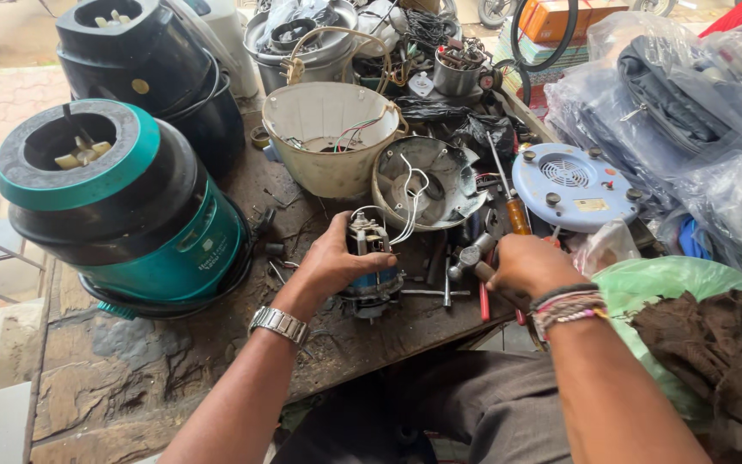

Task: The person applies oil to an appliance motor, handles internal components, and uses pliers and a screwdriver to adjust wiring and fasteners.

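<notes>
At the bottom of the frame two bare forearms reach up from the person's lap, the left one wearing a metal wristwatch (pixel 279 324) and the right one a stack of cord and bead bracelets (pixel 567 307). To the lower right lies a brown rag (pixel 714 361) over a green plastic bag (pixel 659 283).

Just above the middle of the frame, the left hand (pixel 332 262) is wrapped around a small electric motor (pixel 372 266), fingers curled over its top and thumb on its near side; the motor stands on the worn wooden desk (pixel 216 344), with white wires rising from it toward the grey metal housing (pixel 427 182) behind. The right hand (pixel 526 262) is closed around the handle of a hammer (pixel 471 258), whose metal head lies just right of the motor. A red-handled tool (pixel 483 301) and loose metal rods lie on the desk between the two hands.

Further up, a screwdriver with an amber handle (pixel 517 213) lies between the housing and a pale blue round cover (pixel 573 185) with knobs and a central grille. Left of the housing sits a cream plastic bowl-shaped shell (pixel 330 133) with coloured wires inside. At the left stands a large teal and black appliance body (pixel 122 206), and behind it, in the upper left, a black one (pixel 143 60). The upper centre holds a heap of parts and cables; clear bags of dark goods (pixel 672 112) fill the upper right.
</notes>
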